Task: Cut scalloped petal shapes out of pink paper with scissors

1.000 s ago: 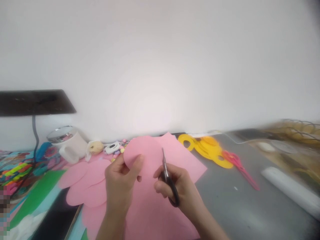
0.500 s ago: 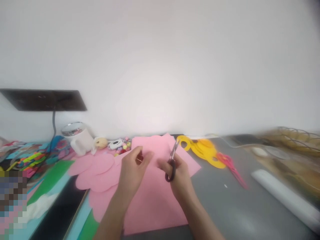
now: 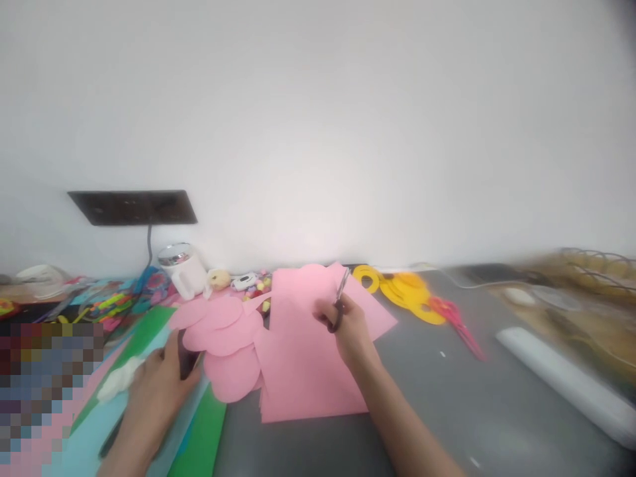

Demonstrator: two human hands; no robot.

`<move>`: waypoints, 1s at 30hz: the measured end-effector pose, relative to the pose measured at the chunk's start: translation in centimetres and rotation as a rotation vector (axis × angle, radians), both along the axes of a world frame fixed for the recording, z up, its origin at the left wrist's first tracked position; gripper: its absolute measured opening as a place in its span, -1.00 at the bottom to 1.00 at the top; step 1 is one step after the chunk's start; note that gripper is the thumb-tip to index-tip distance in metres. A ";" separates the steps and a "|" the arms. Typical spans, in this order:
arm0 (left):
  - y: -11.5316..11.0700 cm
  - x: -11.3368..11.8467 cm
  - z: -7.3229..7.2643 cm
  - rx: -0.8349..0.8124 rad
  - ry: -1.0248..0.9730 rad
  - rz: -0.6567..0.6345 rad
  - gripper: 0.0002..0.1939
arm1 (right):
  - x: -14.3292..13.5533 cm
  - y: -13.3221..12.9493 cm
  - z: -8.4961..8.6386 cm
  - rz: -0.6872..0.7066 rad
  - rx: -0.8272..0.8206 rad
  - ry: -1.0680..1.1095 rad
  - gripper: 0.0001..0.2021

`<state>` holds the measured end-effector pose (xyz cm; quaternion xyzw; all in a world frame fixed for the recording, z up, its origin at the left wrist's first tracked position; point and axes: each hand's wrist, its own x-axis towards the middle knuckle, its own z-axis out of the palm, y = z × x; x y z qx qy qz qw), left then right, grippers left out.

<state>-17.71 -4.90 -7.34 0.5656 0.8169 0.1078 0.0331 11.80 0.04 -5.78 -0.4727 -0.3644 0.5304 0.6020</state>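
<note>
My left hand is at the left, its thumb and fingers around a black flat object lying among the coloured sheets. The hand covers most of that object, so its kind is unclear. In my right hand is a pair of scissors with dark handles, its metal blades pointing up and away. This hand is over a stack of pink sheets. Between my hands, overlapping pink paper circles lie beside the stack, close to my left fingertips.
Yellow cut-out rings and pink-handled scissors lie right of the stack. A white roll is farther right. Green sheets are at the left. A white mug and small beads and figures line the wall.
My left hand has moved from above the pink sheets down left to the black flat object. My right hand still holds the scissors over the stack. The view has shifted left.
</note>
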 end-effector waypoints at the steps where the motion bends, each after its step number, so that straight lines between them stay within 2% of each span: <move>1: -0.1 -0.2 -0.5 -0.010 0.016 -0.002 -0.22 | 0.0 0.0 -0.1 0.003 -0.003 0.005 -0.75; 3: -0.1 -0.2 -0.8 -0.030 0.067 -0.022 -0.20 | -0.1 0.2 -0.3 0.000 -0.013 0.013 -0.75; 8: 0.0 0.6 -0.2 0.017 0.146 -0.048 -0.19 | 0.0 0.9 -1.0 -0.024 -0.039 0.043 -0.75; 12: -0.6 1.6 -1.1 0.055 0.308 -0.024 -0.38 | 0.0 0.7 -0.7 0.007 -0.031 0.042 -0.76; 15: -0.8 2.7 -2.0 0.166 0.454 -0.097 -0.45 | 0.0 0.3 -0.4 0.046 -0.027 0.040 -0.78; 19: -0.1 4.4 -2.4 0.131 0.400 -0.191 -0.48 | 0.0 0.4 -0.5 0.045 -0.022 0.058 -0.76; 23: 1.0 6.0 -2.1 0.185 0.375 -0.143 -0.48 | 0.0 0.7 -0.8 0.042 -0.022 0.069 -0.75; 25: 1.3 6.6 -1.7 0.147 0.350 -0.127 -0.45 | 0.0 0.7 -0.8 0.049 -0.021 0.072 -0.74; 27: 1.6 6.9 -1.3 0.103 0.315 -0.130 -0.43 | 0.0 0.6 -0.7 0.057 -0.020 0.074 -0.74; 30: 1.6 7.2 -0.8 0.133 0.226 -0.160 -0.43 | 0.0 0.6 -0.6 0.063 -0.017 0.080 -0.74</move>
